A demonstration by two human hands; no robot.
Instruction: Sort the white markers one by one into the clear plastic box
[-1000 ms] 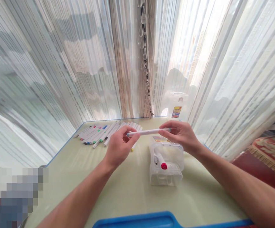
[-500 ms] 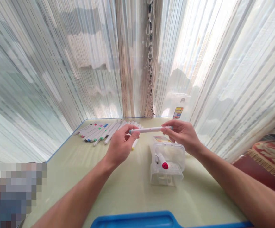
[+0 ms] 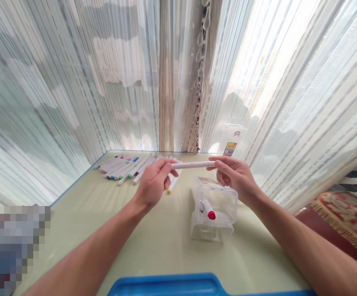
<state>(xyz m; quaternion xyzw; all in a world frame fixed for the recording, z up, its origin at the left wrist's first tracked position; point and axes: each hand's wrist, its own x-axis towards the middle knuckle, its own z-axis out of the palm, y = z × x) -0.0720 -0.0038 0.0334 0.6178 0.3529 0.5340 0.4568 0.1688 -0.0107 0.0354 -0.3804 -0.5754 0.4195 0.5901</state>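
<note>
A white marker (image 3: pixel 192 165) is held level above the pale green table (image 3: pixel 153 242), one end pinched in my left hand (image 3: pixel 153 184) and the other in my right hand (image 3: pixel 235 176). Just below my right hand stands a clear plastic box (image 3: pixel 213 213) with a red-capped marker (image 3: pixel 208 209) inside. A row of several white markers with coloured caps (image 3: pixel 125 168) lies on the table beyond my left hand.
Sheer striped curtains (image 3: pixel 104 82) close off the far side of the table, with a bead chain (image 3: pixel 200 78) hanging in the middle. A blue tray edge (image 3: pixel 166 285) lies at the near edge. A red patterned cushion (image 3: pixel 347 226) sits at the right.
Both hands with the marker have shifted slightly away from me and up. My fingers now cover the marker's two ends. The camera has turned a little left.
</note>
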